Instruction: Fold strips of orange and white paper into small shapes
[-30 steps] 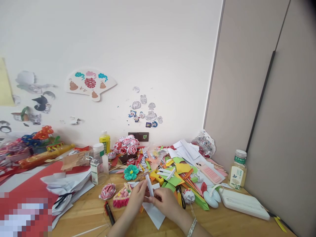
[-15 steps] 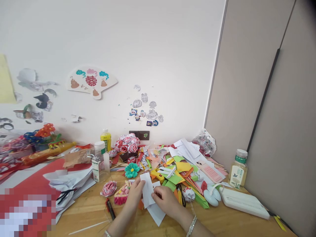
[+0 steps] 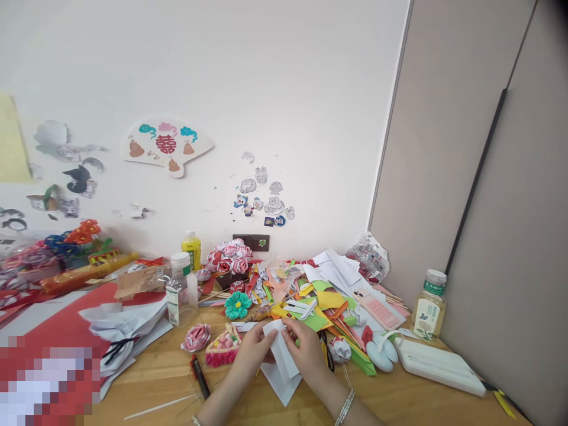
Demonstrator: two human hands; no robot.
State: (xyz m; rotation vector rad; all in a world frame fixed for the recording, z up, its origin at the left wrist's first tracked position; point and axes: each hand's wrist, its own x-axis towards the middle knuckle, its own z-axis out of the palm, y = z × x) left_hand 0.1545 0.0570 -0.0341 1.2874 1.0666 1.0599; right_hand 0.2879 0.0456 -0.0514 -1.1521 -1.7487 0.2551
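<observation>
Between both hands is a folded sheet of white paper (image 3: 283,357), its lower end spread into a wider pointed flap over the wooden table. My left hand (image 3: 256,348) grips the paper's left edge, thumb on top and fingers behind. My right hand (image 3: 306,349) pinches the opposite edge near the top, its thumb close to the left one. Left of my left hand sits a small pink basket (image 3: 223,346) filled with pastel bits. A pink paper rose (image 3: 196,338) lies beyond it, and a black-and-red pen (image 3: 200,376) rests near my left forearm.
Coloured paper scraps (image 3: 331,300) heap up behind my hands, with a yellow glue gun (image 3: 280,310) and a teal flower (image 3: 238,305) among them. On the right are a pink phone (image 3: 381,312), a white power bank (image 3: 439,365) and a bottle (image 3: 429,307). White-and-red wrapping sheets (image 3: 124,322) lie left.
My right hand has moved up along the paper to its top edge, close to my left hand. The paper has tilted and turned slightly to the right.
</observation>
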